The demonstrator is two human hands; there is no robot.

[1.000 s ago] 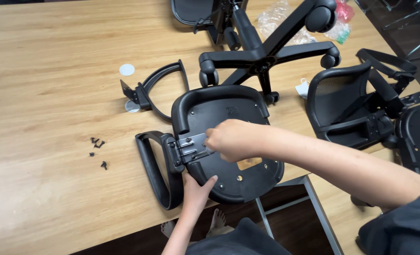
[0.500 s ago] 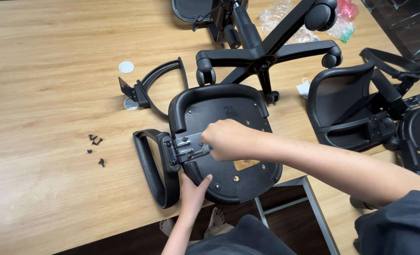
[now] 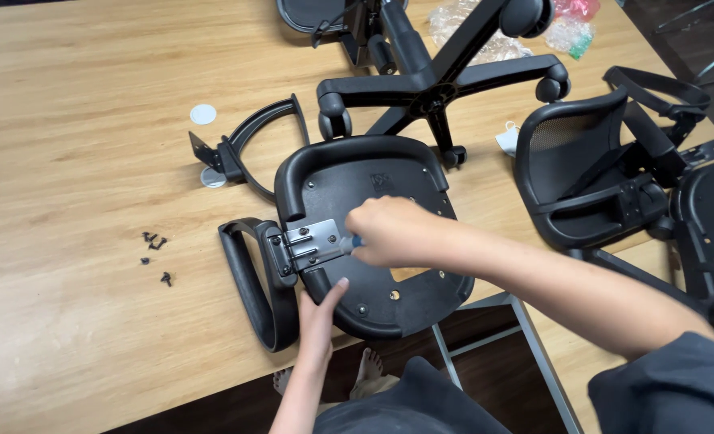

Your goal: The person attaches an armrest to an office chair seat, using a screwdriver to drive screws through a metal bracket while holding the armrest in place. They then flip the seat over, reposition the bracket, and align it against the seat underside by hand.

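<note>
An upturned black chair seat lies on the wooden table, overhanging its near edge. A black armrest sits against the seat's left side, joined by a grey metal bracket. My right hand is closed around a small blue-handled tool whose tip meets the bracket. My left hand presses flat against the seat's near-left edge, just below the bracket, and holds nothing.
Several loose black screws lie left of the armrest. A second armrest and a white disc lie farther back. A five-legged wheeled base and a mesh backrest stand at the back and right.
The view has shifted slightly. My right hand stays on the bracket with the tool, and my left hand has not left the seat edge.
</note>
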